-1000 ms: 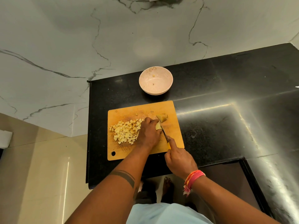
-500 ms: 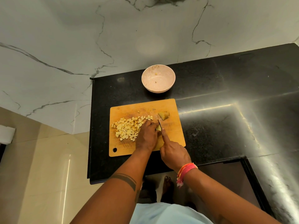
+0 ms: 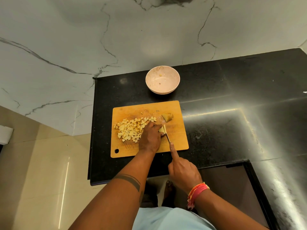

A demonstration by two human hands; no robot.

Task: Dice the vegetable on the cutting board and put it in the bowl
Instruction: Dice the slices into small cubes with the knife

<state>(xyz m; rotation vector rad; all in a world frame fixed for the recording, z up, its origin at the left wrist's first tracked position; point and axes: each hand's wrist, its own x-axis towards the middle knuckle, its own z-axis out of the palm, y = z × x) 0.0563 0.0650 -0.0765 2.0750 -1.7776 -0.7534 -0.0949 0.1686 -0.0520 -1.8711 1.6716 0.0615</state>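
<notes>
left hand (image 3: 150,138) still pinning vegetable piece (image 3: 161,129); right hand (image 3: 183,173) gripping knife (image 3: 167,136), drawn back

No text, label, brand, number or sign can be read anywhere in the head view; every surface is unmarked.

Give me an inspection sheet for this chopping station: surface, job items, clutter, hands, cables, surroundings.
Surface: black stone counter, glossy.
Job's things: wooden cutting board; diced pile on its left half; uncut wedge near the far edge; pink bowl beyond the board, only scraps inside.
Clutter: nothing seen.
Hands: left hand holds a piece against the board; right hand grips a knife, forefinger along it.
Cables: nothing seen.
Surroundings: marble-pattern wall, beige floor tiles.
</notes>
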